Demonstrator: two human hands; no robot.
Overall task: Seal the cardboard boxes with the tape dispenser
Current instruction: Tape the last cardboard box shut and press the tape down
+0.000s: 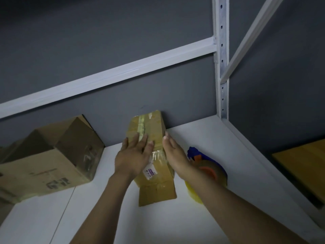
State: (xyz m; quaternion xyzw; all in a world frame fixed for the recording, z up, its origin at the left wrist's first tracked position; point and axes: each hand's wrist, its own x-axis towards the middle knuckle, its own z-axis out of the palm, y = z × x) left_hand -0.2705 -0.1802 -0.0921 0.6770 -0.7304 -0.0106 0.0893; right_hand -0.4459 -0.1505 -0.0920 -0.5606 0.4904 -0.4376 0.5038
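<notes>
Shelf [219, 147]: white, under everything.
Big box [44, 166]: left, flap up.
Small box [154, 125]: centre, taped on top.
Tape dispenser [207, 162]: blue, just right of small box.
Left hand [133, 155]: flat on small box, fingers straight, slightly spread.
Right hand [175, 155]: against small box's right side, fingers together.

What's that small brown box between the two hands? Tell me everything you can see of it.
The small, long brown cardboard box lies flat on the white shelf, its far end at the grey wall. A pale tape strip runs along its top, crinkled clear tape crosses its middle, and a white label with purple print sits nearer. Its near end flap sticks out. The left hand rests flat on top; the right hand lies against its right side.
</notes>
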